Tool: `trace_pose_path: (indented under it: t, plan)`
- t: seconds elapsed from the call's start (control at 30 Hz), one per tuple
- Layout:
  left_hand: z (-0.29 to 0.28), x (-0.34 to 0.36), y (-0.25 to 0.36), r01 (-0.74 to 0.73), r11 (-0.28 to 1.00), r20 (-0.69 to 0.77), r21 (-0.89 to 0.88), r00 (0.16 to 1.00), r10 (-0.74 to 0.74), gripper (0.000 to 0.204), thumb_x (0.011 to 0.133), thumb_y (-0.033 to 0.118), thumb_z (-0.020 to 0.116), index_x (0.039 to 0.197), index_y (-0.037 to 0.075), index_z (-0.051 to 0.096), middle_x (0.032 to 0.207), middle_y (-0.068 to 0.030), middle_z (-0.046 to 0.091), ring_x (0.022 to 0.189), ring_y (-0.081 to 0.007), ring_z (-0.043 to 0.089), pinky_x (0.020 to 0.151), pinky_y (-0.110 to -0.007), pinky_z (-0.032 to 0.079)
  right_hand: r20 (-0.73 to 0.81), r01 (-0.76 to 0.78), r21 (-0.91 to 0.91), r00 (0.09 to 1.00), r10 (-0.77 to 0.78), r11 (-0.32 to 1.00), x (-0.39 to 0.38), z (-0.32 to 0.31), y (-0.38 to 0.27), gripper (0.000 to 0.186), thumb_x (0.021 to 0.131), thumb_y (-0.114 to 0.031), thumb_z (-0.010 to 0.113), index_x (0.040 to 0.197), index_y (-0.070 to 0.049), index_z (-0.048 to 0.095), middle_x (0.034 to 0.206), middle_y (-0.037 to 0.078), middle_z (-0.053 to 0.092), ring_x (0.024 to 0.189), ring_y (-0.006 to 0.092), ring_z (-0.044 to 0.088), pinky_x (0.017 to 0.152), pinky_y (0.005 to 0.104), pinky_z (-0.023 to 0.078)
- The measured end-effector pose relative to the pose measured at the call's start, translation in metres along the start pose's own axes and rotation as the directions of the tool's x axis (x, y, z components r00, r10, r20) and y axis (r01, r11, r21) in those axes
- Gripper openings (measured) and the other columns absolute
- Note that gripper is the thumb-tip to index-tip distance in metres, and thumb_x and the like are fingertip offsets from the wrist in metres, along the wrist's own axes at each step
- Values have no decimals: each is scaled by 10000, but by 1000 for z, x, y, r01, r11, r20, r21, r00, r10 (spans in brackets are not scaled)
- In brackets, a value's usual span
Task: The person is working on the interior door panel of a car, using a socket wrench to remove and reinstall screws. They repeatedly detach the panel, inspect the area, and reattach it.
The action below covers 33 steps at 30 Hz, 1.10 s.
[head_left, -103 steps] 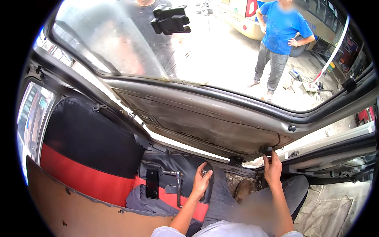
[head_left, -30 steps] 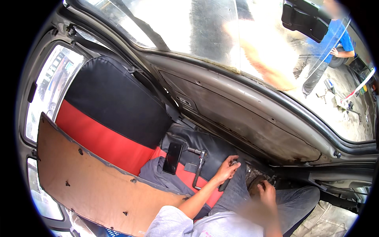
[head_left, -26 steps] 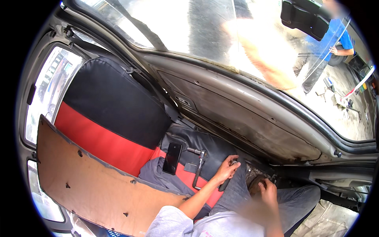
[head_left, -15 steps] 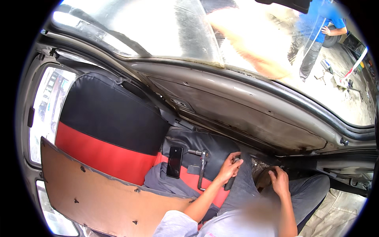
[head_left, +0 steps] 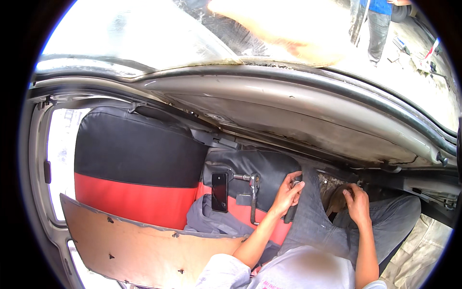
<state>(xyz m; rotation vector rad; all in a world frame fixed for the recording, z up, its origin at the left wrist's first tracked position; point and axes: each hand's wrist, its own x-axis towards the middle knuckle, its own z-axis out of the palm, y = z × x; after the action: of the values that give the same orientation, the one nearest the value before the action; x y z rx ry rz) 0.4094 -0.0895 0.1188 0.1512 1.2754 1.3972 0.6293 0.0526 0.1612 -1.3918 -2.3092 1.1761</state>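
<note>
My left hand (head_left: 288, 195) is closed around a dark-handled tool (head_left: 289, 214) with a rounded metal end, perhaps a ratchet wrench; the fingers cover much of it. It is beside my thigh, over the seat edge. My right hand (head_left: 358, 204) is by my other leg, fingers bent and loosely apart, with nothing visible in them, next to a brown object (head_left: 338, 200) between my legs. To the left of my left hand, a cranked brace handle (head_left: 253, 200) with a socket shaft lies on the black and red seat (head_left: 274, 166), next to a black phone (head_left: 219, 192).
A brown trim panel (head_left: 144, 250) with dark clips leans across the seats at lower left. The seat backrest (head_left: 134, 149) stands behind it. A metal door frame and sill (head_left: 288, 96) run across ahead. Outside, a person in blue (head_left: 378, 29) stands near scattered tools.
The whole view has shifted, so the person outside is higher in the picture. My left hand still grips the dark-handled tool; my right hand stays by my leg.
</note>
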Motion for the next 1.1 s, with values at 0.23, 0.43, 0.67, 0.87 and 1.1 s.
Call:
trace_pose_path:
  t: [0.23, 0.43, 0.67, 0.87, 1.1]
  plan:
    - [3, -1, 4, 6, 1000, -8, -10, 1000, -6, 520, 960, 164, 608, 1413, 40, 385, 768, -15, 488, 497, -45, 389, 413, -205, 304, -43, 20, 40, 999, -19, 999, 10, -5, -3, 237, 877, -102, 643, 1061, 46, 638, 890, 204, 663, 772, 335, 642, 713, 398, 500]
    - [-1, -1, 2, 9, 1000, -15, -11, 1000, -9, 515, 962, 150, 601, 1417, 50, 382, 753, -15, 488, 483, -47, 387, 400, -212, 304, -5, -7, 58, 1000, 7, 998, 15, -7, -17, 236, 885, -88, 636, 1082, 42, 628, 868, 186, 659, 717, 274, 623, 693, 370, 497]
    - [-1, -1, 3, 17, 1000, -6, -13, 1000, -17, 512, 963, 150, 599, 1413, 41, 379, 751, -14, 492, 483, -47, 394, 397, -212, 306, 26, 2, 72, 1000, -4, 997, 22, -2, -25, 243, 883, -107, 648, 1090, 19, 633, 866, 167, 666, 709, 264, 637, 679, 363, 507]
    - [-1, 0, 3, 8, 1000, 12, -26, 1000, -7, 510, 964, 146, 594, 1412, 40, 375, 759, -14, 495, 484, -44, 396, 397, -208, 305, 46, 34, 54, 998, -37, 998, 18, 5, -34, 250, 885, -124, 655, 1093, 13, 632, 890, 171, 672, 729, 270, 654, 688, 365, 514]
    - [-3, -2, 3, -5, 999, 17, -53, 1000, 6, 512, 960, 152, 602, 1409, 41, 380, 760, -15, 495, 485, -43, 398, 395, -206, 305, 81, 52, 8, 995, -52, 999, 14, 6, -38, 261, 877, -134, 656, 1096, 7, 637, 931, 188, 670, 787, 318, 655, 726, 383, 511]
